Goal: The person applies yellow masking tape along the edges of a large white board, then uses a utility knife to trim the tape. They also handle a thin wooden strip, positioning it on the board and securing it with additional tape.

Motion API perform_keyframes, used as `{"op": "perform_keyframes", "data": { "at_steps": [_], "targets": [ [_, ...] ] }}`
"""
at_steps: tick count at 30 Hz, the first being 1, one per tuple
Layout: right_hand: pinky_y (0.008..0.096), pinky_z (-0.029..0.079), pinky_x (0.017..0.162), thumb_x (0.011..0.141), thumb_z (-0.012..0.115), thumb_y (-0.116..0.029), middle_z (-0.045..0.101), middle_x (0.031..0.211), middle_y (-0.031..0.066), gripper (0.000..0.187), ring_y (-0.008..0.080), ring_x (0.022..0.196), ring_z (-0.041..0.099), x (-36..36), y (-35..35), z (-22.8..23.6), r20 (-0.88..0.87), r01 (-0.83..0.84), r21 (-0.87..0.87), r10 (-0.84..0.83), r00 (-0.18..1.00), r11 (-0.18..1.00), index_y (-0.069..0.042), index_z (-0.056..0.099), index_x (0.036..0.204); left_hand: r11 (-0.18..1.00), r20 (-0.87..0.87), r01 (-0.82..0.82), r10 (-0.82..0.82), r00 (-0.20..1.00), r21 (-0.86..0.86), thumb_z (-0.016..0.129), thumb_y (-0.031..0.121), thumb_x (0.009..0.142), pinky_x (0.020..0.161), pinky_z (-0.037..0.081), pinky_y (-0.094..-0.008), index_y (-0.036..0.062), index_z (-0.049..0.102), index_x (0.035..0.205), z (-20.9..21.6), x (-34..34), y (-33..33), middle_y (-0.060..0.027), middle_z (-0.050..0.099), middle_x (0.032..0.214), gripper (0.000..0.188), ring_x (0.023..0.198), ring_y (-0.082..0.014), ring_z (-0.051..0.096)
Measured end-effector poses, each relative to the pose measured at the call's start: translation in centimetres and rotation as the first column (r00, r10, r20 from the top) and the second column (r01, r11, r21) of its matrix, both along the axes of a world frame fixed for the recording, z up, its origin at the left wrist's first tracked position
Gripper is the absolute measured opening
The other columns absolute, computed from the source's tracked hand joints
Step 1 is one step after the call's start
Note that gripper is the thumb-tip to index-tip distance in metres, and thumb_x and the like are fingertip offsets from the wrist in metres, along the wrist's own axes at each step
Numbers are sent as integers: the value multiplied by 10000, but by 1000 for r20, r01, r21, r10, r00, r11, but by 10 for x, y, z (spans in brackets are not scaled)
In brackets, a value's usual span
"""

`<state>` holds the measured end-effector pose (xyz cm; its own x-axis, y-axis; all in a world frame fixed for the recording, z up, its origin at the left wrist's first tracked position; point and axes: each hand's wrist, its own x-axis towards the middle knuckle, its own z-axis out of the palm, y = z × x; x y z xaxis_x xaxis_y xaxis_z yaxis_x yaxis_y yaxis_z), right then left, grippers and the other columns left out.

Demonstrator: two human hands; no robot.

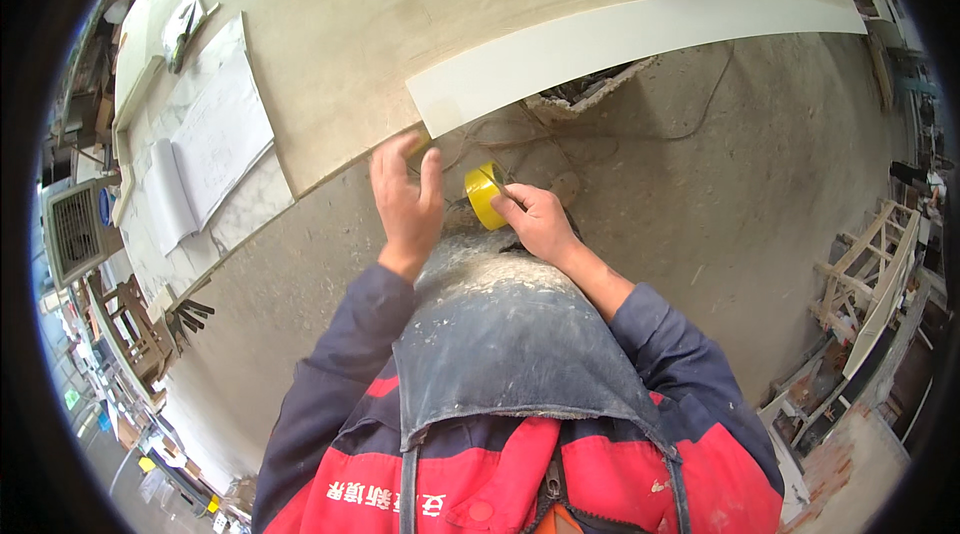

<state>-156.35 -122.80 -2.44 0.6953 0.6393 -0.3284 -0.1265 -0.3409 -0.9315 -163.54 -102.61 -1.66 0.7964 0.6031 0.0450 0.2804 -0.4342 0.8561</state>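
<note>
A roll of yellow tape [482,196] is gripped in my right hand [540,224], its thumb and fingers closed on the near rim of the roll. To the left, my left hand [408,204] is raised at the table's edge, fingers apart and tips a little blurred. Behind those fingertips shows a small yellowish patch by the end of a long white strip [630,42]; I cannot make out what it is. The strip lies along the front edge of the big beige tabletop [330,54] and juts past it.
Paper sheets [215,134], partly rolled, lie on a marble-patterned board [225,224] at the left. A dark-handled tool [182,42] rests beyond them. A torn-edged container [590,94] with dark contents stands under the strip. Wooden frames [870,269] stand at the right.
</note>
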Motion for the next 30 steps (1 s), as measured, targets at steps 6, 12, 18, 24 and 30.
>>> {"op": "perform_keyframes", "data": {
  "at_steps": [6,12,18,24,30],
  "targets": [
    [347,515,734,1055,642,-307,727,872,146,326,222,762,647,15,-6,-8,-97,-108,56,113,989,993,4,728,1099,432,-166,-234,189,968,-871,654,217,1046,1020,522,-357,-2,601,1355,16,13,-43,-134,684,1291,383,1161,-221,657],
    [361,533,738,1057,633,-344,739,868,130,342,243,773,684,66,-22,18,-129,-387,-29,381,916,921,-16,724,1082,317,-186,-308,364,913,-897,670,235,1038,968,535,-351,-32,638,1292,-4,20,-63,-146,748,1165,370,1074,-208,687],
    [528,543,771,1059,584,-338,728,911,208,288,438,886,698,137,-15,76,334,-578,-331,665,668,746,-67,628,1145,400,-168,-403,506,846,-823,688,258,1025,896,541,-323,-17,696,1197,-11,19,-72,-118,773,1041,325,960,-176,704],
    [492,555,767,1003,617,-200,695,876,169,143,386,852,691,169,24,96,651,-629,-441,710,268,641,-61,639,1021,379,-195,-453,553,810,-807,714,277,1005,823,526,-287,7,748,1047,7,29,-82,-81,773,937,275,866,-133,689],
    [448,567,727,981,660,-194,723,892,128,158,349,829,709,164,50,101,610,-584,-617,789,70,528,-79,705,1081,421,-191,-483,569,800,-768,724,281,994,754,520,-277,12,756,1006,-1,35,-88,-63,765,902,271,801,-110,668]
  ]
}}
